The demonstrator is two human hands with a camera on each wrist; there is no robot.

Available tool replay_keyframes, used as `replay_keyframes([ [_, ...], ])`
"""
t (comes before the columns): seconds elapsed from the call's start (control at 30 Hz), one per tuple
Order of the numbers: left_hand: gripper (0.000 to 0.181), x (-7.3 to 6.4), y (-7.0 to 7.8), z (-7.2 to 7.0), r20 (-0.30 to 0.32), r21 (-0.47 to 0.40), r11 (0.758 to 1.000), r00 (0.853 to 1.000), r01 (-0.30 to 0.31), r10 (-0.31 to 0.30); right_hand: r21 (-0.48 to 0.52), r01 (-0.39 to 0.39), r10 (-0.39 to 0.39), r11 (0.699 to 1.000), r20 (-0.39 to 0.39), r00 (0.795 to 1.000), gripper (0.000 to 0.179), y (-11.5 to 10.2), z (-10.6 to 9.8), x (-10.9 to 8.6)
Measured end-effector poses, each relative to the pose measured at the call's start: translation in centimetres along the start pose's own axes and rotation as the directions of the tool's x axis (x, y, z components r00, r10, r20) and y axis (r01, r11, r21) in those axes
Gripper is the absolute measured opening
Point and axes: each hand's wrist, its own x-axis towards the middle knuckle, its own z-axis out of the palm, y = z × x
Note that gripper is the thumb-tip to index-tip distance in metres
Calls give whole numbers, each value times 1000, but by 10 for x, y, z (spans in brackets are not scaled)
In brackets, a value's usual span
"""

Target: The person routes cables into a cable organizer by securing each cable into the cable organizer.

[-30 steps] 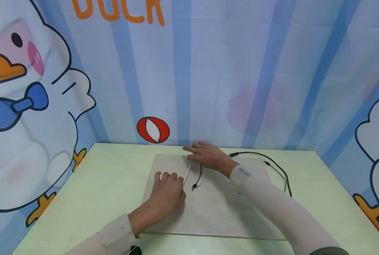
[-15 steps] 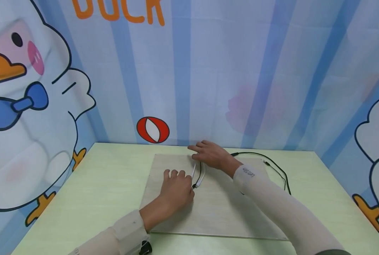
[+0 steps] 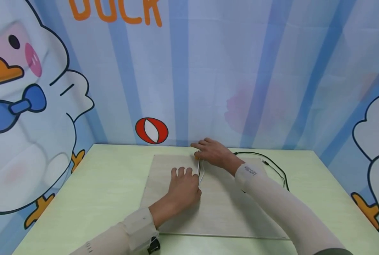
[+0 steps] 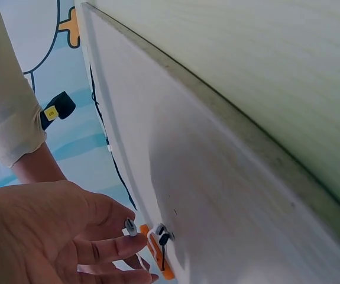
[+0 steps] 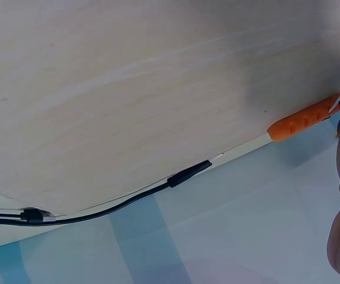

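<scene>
Cable [image 3: 198, 167] is pinched at its plug [image 4: 130, 227] by the left hand [image 3: 183, 186] over the board [image 3: 230, 212], and at one o'clock from it the orange strip [image 5: 306, 120] is flanked by the right hand [image 3: 215, 153], whose grip cannot be told.

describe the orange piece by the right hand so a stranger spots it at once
Find the large pale board on the table. At its far edge, close to the right hand, lies an orange piece with a rounded end. Its bright colour and thick, bumpy body set it apart from the thin black cable nearby.
</scene>
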Motion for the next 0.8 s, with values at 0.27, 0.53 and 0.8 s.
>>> replay_keyframes([
  [0.27,21,6,12,-6,38,-7,1000,999,7,-6,-21,-41,42,999,33,999,29,5,3,-1],
  [0.53,23,9,24,-19,91,-12,1000,996,26,-24,-4,-80,80,997,49,996,35,8,4,-6],
  [0.8,24,31,19,18,121,-55,998,993,11,-4,-1,-108,108,994,38,993,33,9,5,-8],
])
